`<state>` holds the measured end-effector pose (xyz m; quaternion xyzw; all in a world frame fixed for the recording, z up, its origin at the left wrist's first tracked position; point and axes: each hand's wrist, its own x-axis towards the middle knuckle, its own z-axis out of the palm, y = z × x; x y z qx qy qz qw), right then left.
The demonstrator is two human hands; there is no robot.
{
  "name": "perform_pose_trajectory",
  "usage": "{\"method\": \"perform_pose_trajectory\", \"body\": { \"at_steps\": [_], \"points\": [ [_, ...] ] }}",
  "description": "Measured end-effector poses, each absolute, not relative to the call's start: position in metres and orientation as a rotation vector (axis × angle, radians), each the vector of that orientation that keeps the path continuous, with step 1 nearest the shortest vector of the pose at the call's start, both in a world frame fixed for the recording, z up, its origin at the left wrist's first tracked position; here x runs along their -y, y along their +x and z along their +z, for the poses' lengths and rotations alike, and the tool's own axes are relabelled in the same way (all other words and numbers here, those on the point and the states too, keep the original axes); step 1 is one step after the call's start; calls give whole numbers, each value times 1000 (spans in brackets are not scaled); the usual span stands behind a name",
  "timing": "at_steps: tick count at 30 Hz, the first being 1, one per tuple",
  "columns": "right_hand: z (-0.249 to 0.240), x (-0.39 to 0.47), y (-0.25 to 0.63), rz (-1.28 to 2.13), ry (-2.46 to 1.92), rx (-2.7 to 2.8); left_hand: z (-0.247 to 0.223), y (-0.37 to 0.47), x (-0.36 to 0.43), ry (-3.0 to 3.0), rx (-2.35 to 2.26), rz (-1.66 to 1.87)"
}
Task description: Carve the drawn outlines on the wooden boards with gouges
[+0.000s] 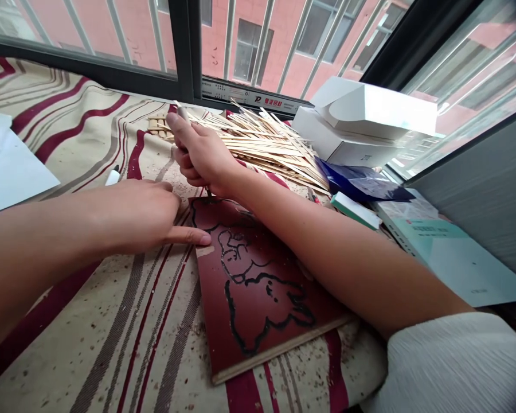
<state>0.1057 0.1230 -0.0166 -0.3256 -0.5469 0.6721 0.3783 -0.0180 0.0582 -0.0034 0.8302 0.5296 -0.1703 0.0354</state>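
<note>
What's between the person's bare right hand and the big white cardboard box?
A messy pile of thin, pale wooden sticks lies between the right hand and the white box, as the head view shows.

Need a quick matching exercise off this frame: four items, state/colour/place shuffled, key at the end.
Column 1
1. Left hand
2. Right hand
3. Board
4. Box

Column 2
A. Dark red, with black outlines
B. White, beside the wooden sticks
C. Closed around a tool
D. Thumb resting on the flat panel

Pairs: 1-D, 2-C, 3-A, 4-B
</note>
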Motion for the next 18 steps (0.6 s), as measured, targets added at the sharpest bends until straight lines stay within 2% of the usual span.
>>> {"method": "perform_pose_trajectory", "body": {
  "at_steps": [2,4,9,18],
  "points": [
    [-14,-122,110,1909,-823,1354,-3,-19,-57,2567,-1617,-512],
    [-10,-121,117,1950,-746,1263,-2,-20,-56,2586,-1597,-506],
    [-8,-128,128,1757,-642,1091,1,-18,-56,2545,-1612,-569],
    [-18,-117,111,1630,-636,1301,-2,-19,-56,2536,-1577,-382]
  ]
}}
